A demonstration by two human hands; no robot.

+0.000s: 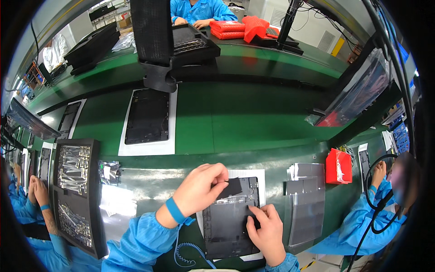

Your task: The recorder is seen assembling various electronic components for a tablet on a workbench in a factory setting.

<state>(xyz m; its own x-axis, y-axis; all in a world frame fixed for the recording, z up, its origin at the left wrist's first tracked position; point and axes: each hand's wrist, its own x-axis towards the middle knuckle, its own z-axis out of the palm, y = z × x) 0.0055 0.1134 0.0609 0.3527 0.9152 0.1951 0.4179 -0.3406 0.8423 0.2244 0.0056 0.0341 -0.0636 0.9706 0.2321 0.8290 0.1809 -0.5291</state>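
A flat black tablet housing [226, 231] lies on a white sheet [261, 181] on the bench right in front of me. Over its upper left part, my left hand [201, 186] pinches a small black sheet [231, 189] between thumb and fingers. A blue wrist strap [173, 210] with a coiled cord [183, 254] is on my left wrist. Against the right side of the housing rests my right hand [266, 231], its index finger and thumb apart and touching the dark surface; the other fingers are curled. Nothing shows between its fingers.
Left stands a black foam tray [94, 195] of small metallic parts. Clear-and-black sheets [306, 217] and a red bin [338, 167] lie right. Beyond, another housing [147, 115] sits on the green belt [240, 122]. A dark post [153, 36] hangs overhead; co-workers sit on both sides and opposite.
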